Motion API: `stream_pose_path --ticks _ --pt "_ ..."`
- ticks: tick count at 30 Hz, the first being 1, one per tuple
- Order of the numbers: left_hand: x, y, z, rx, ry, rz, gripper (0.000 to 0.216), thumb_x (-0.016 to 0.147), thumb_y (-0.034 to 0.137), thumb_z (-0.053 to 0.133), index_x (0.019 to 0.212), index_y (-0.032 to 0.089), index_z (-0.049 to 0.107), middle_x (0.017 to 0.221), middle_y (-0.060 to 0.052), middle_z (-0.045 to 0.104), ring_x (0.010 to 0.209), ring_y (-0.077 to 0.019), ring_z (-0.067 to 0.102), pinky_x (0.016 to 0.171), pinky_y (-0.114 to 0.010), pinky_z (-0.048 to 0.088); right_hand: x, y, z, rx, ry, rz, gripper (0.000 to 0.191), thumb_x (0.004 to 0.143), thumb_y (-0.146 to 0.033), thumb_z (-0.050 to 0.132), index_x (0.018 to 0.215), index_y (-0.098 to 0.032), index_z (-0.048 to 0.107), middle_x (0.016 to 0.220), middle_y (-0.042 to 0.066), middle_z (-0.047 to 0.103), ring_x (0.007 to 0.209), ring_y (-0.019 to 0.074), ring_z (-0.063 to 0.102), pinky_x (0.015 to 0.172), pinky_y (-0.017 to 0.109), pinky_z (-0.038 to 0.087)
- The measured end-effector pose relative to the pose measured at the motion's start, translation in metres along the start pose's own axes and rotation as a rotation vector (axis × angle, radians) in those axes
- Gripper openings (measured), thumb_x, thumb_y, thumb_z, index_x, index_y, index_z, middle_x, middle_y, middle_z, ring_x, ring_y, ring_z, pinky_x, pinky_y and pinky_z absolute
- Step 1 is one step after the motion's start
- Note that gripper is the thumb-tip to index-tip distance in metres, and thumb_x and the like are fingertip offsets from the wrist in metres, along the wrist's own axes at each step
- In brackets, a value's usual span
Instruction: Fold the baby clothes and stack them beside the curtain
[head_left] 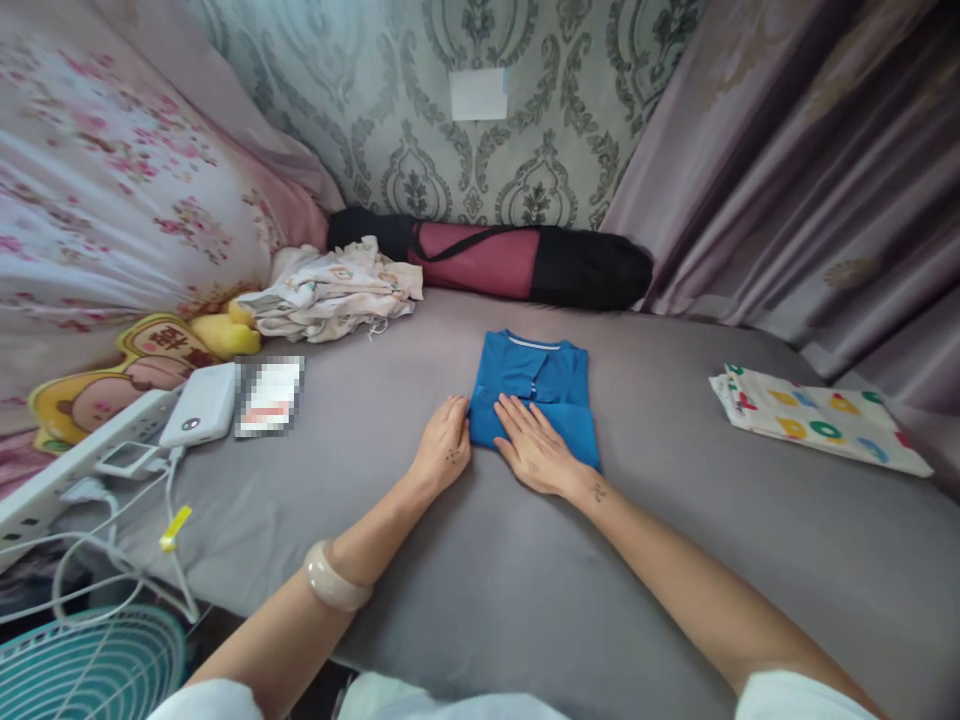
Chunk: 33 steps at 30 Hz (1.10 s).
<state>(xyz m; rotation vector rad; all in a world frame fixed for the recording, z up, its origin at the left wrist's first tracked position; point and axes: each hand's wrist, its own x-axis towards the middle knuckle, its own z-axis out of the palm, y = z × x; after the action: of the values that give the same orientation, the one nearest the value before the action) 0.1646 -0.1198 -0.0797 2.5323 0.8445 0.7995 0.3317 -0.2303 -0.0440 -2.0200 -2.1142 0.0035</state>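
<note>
Grey sheet (465,600): smooth under both hands; the folded clothing lies on it.
Right arm (697,590): stretched forward and inward from the lower right corner; elbow nearly straight, wrist low.
Left arm (277,615): slants forward and inward from the lower left; the two forearms converge toward the middle.
Blue buttoned shirt (556,390): folded into a compact rectangle in front of the person, collar at the far edge; its near portion lies beneath the right palm.
Right hand (536,450): palm down on the shirt, angled far-left; fingers open, extended and slightly parted, gripping nothing.
Left hand (444,450): turned on its side against the shirt's left edge, fingers together and pointing away; cannot tell whether they pinch the fabric.
Pale bangle (337,578): around the left forearm, well back from the wrist.
</note>
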Motion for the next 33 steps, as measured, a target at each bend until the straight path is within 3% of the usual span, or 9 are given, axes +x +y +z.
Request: stream_pose_path --ticks 3,7,12,15,18,23,29,31,33 --pt "-0.001 -0.004 0.004 -0.028 0.032 -0.01 0.042 0.093 0.016 0.028 0.132 0.015 0.043 0.133 -0.016 0.055 0.132 -0.0246 0.045 0.108 -0.049 0.039 0.008 -0.002 -0.002 0.028 -0.094 0.011 0.06 0.099 -0.044 0.025 0.148 -0.01 0.033 0.155 0.014 0.025 0.143 0.0257 0.021 0.116 0.046 0.021" --pt "-0.001 -0.004 0.003 -0.074 0.036 -0.055 0.045 0.088 0.012 0.03 0.131 0.012 0.042 0.133 -0.018 0.053 0.13 -0.0244 0.046 0.109 -0.048 0.039 0.026 -0.014 -0.008 0.011 -0.045 0.003 0.059 0.099 -0.041 0.024 0.146 -0.006 0.036 0.154 0.015 0.027 0.144 0.0262 0.018 0.118 0.049 0.013" --pt "-0.001 -0.007 0.0 -0.116 0.077 -0.132 0.053 0.08 0.009 0.032 0.133 0.007 0.04 0.133 -0.021 0.052 0.127 -0.0246 0.048 0.108 -0.048 0.039 0.048 -0.032 0.013 0.026 -0.073 -0.078 0.06 0.098 -0.036 0.023 0.145 -0.001 0.034 0.154 0.017 0.026 0.145 0.0261 0.014 0.118 0.046 0.011" --pt "-0.001 -0.005 -0.003 -0.118 0.073 -0.104 0.053 0.083 0.01 0.032 0.136 0.01 0.038 0.134 -0.02 0.052 0.128 -0.0244 0.047 0.108 -0.049 0.039 0.051 -0.029 0.015 0.1 -0.122 -0.095 0.06 0.099 -0.038 0.021 0.147 -0.004 0.032 0.154 0.015 0.026 0.145 0.0244 0.015 0.118 0.045 0.012" --pt "-0.001 0.005 -0.009 -0.062 0.019 0.008 0.048 0.092 0.016 0.028 0.139 0.012 0.036 0.142 -0.018 0.046 0.137 -0.0241 0.037 0.111 -0.048 0.035 0.038 -0.018 -0.003 0.183 -0.091 -0.069 0.059 0.099 -0.038 0.017 0.15 -0.009 0.025 0.156 0.011 0.022 0.145 0.0203 0.014 0.118 0.044 0.017" --pt "-0.002 0.022 -0.016 0.086 -0.212 0.175 0.051 0.098 0.039 0.033 0.143 0.015 0.037 0.149 -0.014 0.039 0.142 -0.026 0.028 0.115 -0.049 0.027 -0.018 0.005 -0.022 -0.003 0.093 0.148 0.06 0.099 -0.039 0.023 0.149 -0.006 0.027 0.156 0.015 0.021 0.145 0.0235 0.011 0.118 0.047 0.011" --pt "-0.002 0.019 -0.013 0.148 -0.274 0.21 0.055 0.097 0.046 0.035 0.14 0.014 0.041 0.147 -0.016 0.042 0.139 -0.0274 0.033 0.113 -0.048 0.032 -0.045 0.036 -0.005 0.084 -0.049 0.276 0.064 0.099 -0.047 0.02 0.149 -0.008 0.03 0.155 0.015 0.023 0.145 0.0251 0.013 0.117 0.049 0.016" --pt "0.001 0.013 -0.017 0.146 -0.3 0.246 0.057 0.095 0.049 0.038 0.14 0.014 0.041 0.146 -0.017 0.042 0.138 -0.0276 0.035 0.112 -0.047 0.033 -0.044 0.047 -0.014 0.223 -0.082 0.28 0.061 0.099 -0.047 0.019 0.149 -0.014 0.032 0.155 0.012 0.025 0.144 0.0234 0.015 0.116 0.048 0.02" --pt "0.008 0.007 -0.026 0.133 -0.352 0.302 0.059 0.094 0.052 0.04 0.14 0.014 0.041 0.145 -0.017 0.044 0.135 -0.0269 0.041 0.11 -0.044 0.036 -0.047 0.057 -0.029 0.359 -0.022 0.286 0.057 0.099 -0.047 0.021 0.147 -0.02 0.035 0.154 0.009 0.03 0.143 0.0209 0.023 0.115 0.045 0.026"
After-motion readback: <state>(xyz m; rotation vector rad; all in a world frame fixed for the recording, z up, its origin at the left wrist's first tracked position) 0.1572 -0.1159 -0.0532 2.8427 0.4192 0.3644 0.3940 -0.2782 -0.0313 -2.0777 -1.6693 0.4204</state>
